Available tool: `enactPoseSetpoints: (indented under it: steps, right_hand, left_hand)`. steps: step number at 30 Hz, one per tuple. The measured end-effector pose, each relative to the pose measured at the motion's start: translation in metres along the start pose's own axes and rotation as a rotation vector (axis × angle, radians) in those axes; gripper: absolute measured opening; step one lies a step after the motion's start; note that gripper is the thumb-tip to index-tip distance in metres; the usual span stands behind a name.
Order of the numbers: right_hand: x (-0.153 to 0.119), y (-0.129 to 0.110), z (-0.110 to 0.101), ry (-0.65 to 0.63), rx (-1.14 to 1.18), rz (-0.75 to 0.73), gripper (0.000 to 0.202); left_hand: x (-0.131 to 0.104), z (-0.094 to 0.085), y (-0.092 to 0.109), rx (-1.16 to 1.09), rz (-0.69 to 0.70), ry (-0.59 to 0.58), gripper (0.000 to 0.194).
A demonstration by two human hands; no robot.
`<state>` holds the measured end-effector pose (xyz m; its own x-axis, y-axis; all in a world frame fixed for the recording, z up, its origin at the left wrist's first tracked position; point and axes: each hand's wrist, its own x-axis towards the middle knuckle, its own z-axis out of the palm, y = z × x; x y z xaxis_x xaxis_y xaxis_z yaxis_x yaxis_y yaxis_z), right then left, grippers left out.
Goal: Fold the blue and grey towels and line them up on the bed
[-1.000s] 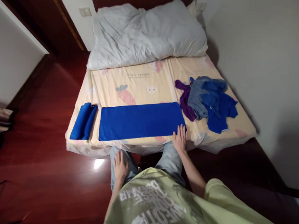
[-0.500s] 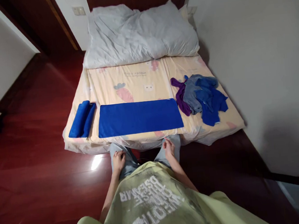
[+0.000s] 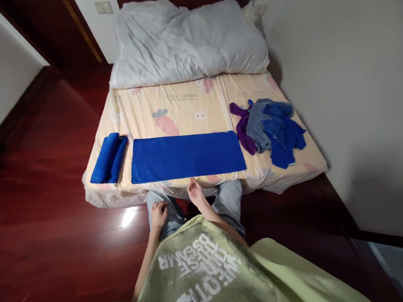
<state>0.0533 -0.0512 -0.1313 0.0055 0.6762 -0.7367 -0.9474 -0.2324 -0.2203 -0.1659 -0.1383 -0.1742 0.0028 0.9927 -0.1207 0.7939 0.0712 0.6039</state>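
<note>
A blue towel (image 3: 188,157) lies flat as a wide rectangle near the front edge of the bed. To its left are rolled blue towels (image 3: 108,159), side by side. A crumpled pile of cloths (image 3: 273,128), purple, grey-blue and blue, sits at the right. My right hand (image 3: 194,192) is just below the front edge of the flat towel, palm partly up, fingers loosely apart and holding nothing. On the left knee of the jeans rests my left hand (image 3: 159,214), its fingers loosely spread and empty.
The bed (image 3: 197,97) has a cream sheet with carrot prints. Across its far end lies a large white pillow or quilt (image 3: 188,41). A wall (image 3: 351,86) runs along the right side, and dark red floor (image 3: 49,183) shows at the left.
My right hand has left the right knee and moved left and slightly forward, toward the flat towel's front edge. My left hand stays on the knee. The view has shifted slightly.
</note>
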Motion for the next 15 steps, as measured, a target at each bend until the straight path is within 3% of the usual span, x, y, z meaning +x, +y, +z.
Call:
enactPoseSetpoints:
  steps: [9, 12, 15]
  right_hand:
    - [0.027, 0.008, 0.018, 0.063, -0.033, -0.038, 0.012]
    - [0.034, 0.011, 0.015, 0.037, -0.096, -0.058, 0.003]
    - [0.038, 0.014, 0.011, 0.038, -0.125, -0.061, 0.006]
  left_hand:
    - [-0.001, -0.019, 0.027, 0.068, -0.027, -0.103, 0.034]
    - [0.005, -0.025, 0.047, 0.030, 0.030, -0.157, 0.038]
    - [0.030, -0.036, 0.077, -0.008, 0.071, -0.146, 0.040]
